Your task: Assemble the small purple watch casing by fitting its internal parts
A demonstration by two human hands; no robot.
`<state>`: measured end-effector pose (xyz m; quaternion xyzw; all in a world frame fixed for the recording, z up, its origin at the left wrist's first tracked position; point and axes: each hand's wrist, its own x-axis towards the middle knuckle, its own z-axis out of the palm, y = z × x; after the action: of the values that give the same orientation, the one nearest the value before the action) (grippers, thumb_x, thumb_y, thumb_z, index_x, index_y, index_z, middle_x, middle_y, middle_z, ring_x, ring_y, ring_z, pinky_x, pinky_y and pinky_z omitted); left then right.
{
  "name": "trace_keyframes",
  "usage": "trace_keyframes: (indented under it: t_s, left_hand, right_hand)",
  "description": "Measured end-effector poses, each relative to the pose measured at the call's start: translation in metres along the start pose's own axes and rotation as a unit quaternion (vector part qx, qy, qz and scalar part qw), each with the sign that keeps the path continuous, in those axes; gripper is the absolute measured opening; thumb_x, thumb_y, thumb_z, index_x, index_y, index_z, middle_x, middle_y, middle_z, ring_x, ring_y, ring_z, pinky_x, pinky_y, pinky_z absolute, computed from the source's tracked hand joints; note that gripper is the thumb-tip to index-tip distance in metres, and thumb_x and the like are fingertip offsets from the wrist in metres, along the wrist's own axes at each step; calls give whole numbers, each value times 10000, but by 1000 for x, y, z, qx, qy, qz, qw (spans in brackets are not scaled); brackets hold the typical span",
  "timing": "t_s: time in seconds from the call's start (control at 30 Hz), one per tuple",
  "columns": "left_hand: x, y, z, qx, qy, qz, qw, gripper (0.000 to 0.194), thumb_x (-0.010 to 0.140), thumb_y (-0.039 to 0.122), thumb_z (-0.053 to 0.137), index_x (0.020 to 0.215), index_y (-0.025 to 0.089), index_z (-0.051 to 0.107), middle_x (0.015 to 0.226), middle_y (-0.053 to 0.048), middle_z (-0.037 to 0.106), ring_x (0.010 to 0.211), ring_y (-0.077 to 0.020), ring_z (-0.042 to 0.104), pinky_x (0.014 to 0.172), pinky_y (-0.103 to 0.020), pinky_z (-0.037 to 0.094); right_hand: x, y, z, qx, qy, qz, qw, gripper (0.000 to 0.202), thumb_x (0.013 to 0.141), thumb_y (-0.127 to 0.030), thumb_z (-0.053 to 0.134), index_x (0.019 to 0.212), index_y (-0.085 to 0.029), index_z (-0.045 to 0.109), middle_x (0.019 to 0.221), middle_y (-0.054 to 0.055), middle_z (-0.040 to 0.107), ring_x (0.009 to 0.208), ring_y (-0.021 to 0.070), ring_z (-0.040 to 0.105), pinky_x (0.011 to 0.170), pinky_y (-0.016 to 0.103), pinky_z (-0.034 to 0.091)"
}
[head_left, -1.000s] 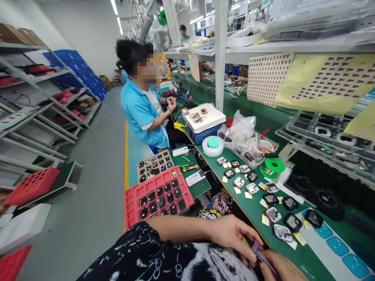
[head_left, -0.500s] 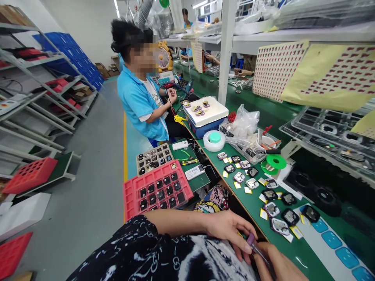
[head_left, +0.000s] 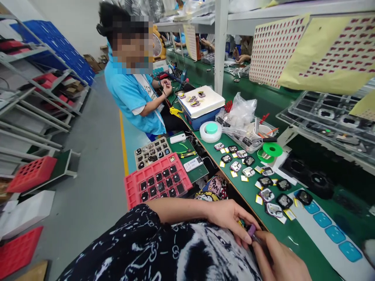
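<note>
My left hand (head_left: 231, 220) reaches across my lap at the near edge of the green bench (head_left: 293, 238), its fingertips pinching a small purple-tipped tool (head_left: 252, 231). My right hand (head_left: 278, 259) comes up from the bottom edge and grips the same tool from below. Just beyond my hands, several small square watch cases (head_left: 274, 210) with yellow tabs lie spread on the bench. White strips with blue pads (head_left: 328, 230) sit to their right.
A red compartment tray (head_left: 156, 183) of dark parts stands left of the bench, a grey tray (head_left: 150, 151) behind it. A co-worker in a blue shirt (head_left: 131, 97) sits further along. A tape roll (head_left: 211, 132), green spool (head_left: 272, 150), plastic bags and a white-topped box (head_left: 202, 105) crowd the bench.
The view has tilted down and swung slightly left. My two hands stay together on the small tool, shifted a little upward in the picture.
</note>
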<state>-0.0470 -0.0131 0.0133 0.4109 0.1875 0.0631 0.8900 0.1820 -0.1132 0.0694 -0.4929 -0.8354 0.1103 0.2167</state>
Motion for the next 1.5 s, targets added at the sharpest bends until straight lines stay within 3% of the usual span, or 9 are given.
trace_keyframes:
  t_s: [0.1,0.23,0.33,0.5,0.73,0.9,1.1,1.2,1.5]
  left_hand:
    - [-10,3,10,10,36,-21,999,929,687,487,1056,1485,151,717,946,-58,810,815,-199,805,865,-369,677]
    - [-21,13,25,46,80,-34,995,770,747,403,1025,1417,133,758,1051,-78,818,831,-182,789,892,-365,665]
    - [-18,23,27,67,101,-49,991,669,795,349,992,1386,134,764,1115,-89,827,839,-183,795,858,-350,683]
    - [-21,32,37,100,121,-77,984,594,824,284,977,1361,141,770,1033,-60,850,833,-157,810,876,-290,686]
    - [-30,49,57,95,130,-78,984,528,804,254,995,1283,149,800,961,-33,848,805,-162,828,839,-278,713]
    - [-35,38,59,53,121,-101,986,501,835,270,980,1279,136,790,992,-54,859,867,-200,855,868,-307,731]
    - [-43,19,56,20,114,-103,988,468,931,280,907,1343,127,747,992,-96,866,919,-254,868,870,-369,743]
    - [-46,13,55,29,111,-108,988,464,968,314,874,1370,125,739,994,-103,864,919,-253,867,851,-357,739]
    - [-45,19,55,27,93,-126,987,461,992,290,850,1404,121,731,997,-102,863,918,-216,859,844,-287,718]
  right_hand:
    - [-1,-14,-5,-1,1,33,999,189,1149,-334,485,1097,-232,636,835,15,765,643,188,755,597,282,523]
    - [1,-37,-11,-7,-42,84,996,215,1114,-241,472,998,-188,645,762,40,714,656,207,697,638,321,440]
    - [0,-37,-8,-3,-50,109,993,259,1112,-234,424,996,-160,643,759,55,705,664,201,662,655,339,402]
    - [-11,-38,-4,29,-30,149,988,277,1119,-276,412,1044,-148,646,769,58,705,667,195,617,638,349,349]
    - [-19,-46,-20,144,-18,174,974,218,1123,-285,467,1138,-153,640,862,39,734,734,170,643,688,304,381]
    - [-26,-47,-17,182,-35,180,966,211,1119,-308,507,1102,-167,664,782,9,700,694,161,630,653,294,367]
    - [-39,-46,-2,241,-6,187,952,288,1114,-269,563,1385,-222,649,916,-21,798,766,152,709,712,287,457]
    - [-44,-43,6,241,15,167,956,327,1114,-262,570,1427,-259,664,968,-20,817,805,148,732,738,279,493]
    - [-51,-40,13,281,68,124,949,296,1129,-240,608,1408,-233,708,1048,-5,836,775,109,727,750,263,520]
